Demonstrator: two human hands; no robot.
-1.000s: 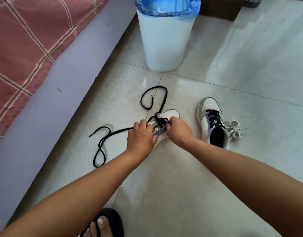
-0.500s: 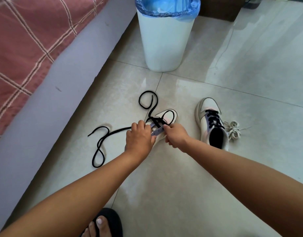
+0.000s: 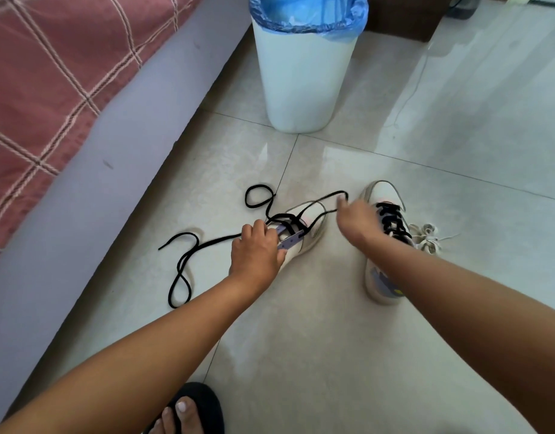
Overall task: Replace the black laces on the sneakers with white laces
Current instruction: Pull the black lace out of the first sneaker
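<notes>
A white sneaker (image 3: 313, 223) lies on the tiled floor with its black lace (image 3: 188, 255) half undone and trailing left in loops. My left hand (image 3: 257, 252) grips the sneaker at its purple eyelet strip. My right hand (image 3: 356, 219) pinches a strand of the black lace and holds it stretched to the right above the toe. The second white sneaker (image 3: 384, 245) stands to the right, still laced in black, partly hidden by my right forearm. A bundle of white laces (image 3: 427, 238) lies just right of it.
A white bin (image 3: 304, 79) with a blue liner stands behind the sneakers. A bed with a pink checked cover (image 3: 60, 79) and a grey side runs along the left. My foot in a black slipper (image 3: 188, 411) is at the bottom edge.
My right hand has moved up and to the right, drawing the black lace out of the sneaker. The lace loop beyond the toe has shrunk. My left hand stays on the sneaker.
</notes>
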